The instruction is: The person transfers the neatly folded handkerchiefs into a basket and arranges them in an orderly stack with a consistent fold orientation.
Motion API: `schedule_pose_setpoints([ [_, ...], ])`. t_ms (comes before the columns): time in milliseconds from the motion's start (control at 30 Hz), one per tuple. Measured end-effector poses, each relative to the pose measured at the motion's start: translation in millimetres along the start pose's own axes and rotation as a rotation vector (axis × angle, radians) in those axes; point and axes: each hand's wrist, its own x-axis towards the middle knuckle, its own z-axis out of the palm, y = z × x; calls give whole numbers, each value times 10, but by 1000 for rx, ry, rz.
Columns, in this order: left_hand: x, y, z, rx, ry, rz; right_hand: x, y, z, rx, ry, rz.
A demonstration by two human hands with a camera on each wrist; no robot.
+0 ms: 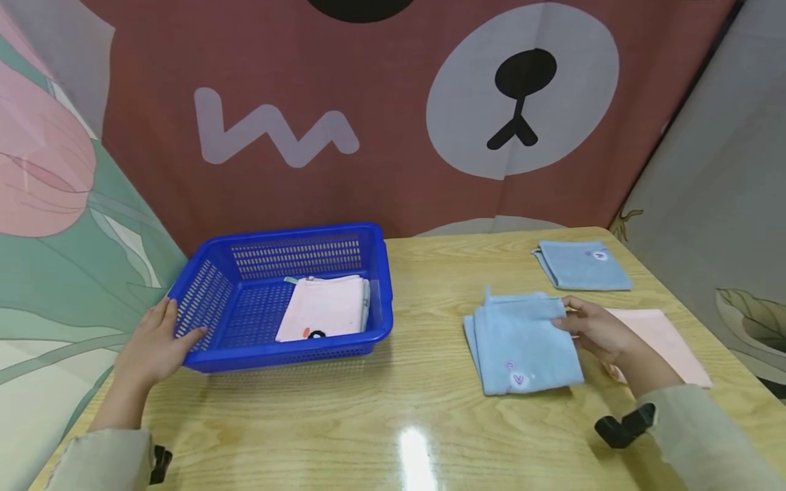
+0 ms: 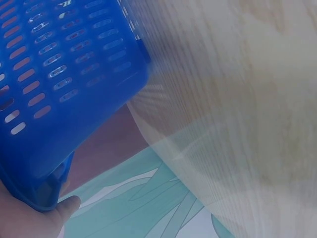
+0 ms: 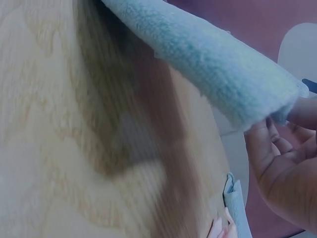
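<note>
Here, right hand (image 1: 604, 331): thumb and fingers pinch the upper right edge of a folded blue cloth (image 1: 528, 348), which is in front of the person, right of the basket.
Left hand (image 1: 153, 344): grips the rim at the near left corner of the blue basket (image 1: 245, 356), thumb on the inner side.
Heart motif (image 1: 518, 379): stitched near the held cloth's lower edge, with a small purple swirl above it; whether any lettering goes with it, I cannot tell.
Right wrist view: shows the held cloth's thick, fluffy fold edge-on, raised above the tabletop (image 1: 319, 436) with a dark shadow below, which the head view hides.
Left wrist view: shows the basket's slotted outer wall from close by and part of the hand at its rim; the cloths are seen only from the other cameras.
Pink cloth in the basket (image 1: 325, 307): lies folded at the right end, over a greyish-blue layer; a black ring and an orange patch mark its near edge, and a green tab sticks out at its far left corner, too small to read.
Flat pink cloth (image 1: 666, 341): partly behind the right hand and forearm.
Far blue cloth (image 1: 583, 266): folded near the back edge, its pale badge too small to make out.
Wall hanging (image 1: 276, 61): brown, with a white zigzag and an animal muzzle.
</note>
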Motion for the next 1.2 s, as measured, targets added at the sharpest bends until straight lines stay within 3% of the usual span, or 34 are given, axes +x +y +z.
schedule_pose_setpoints([
  [333,-5,5,-9,10,-6,-3,46,-73,99,23,-33,-76],
  [633,-8,18,-4,-1,-6,-6,68,-202,212,-30,-5,-105],
  [1200,-7,9,-10,-3,-2,0,228,-493,473,72,26,-227],
])
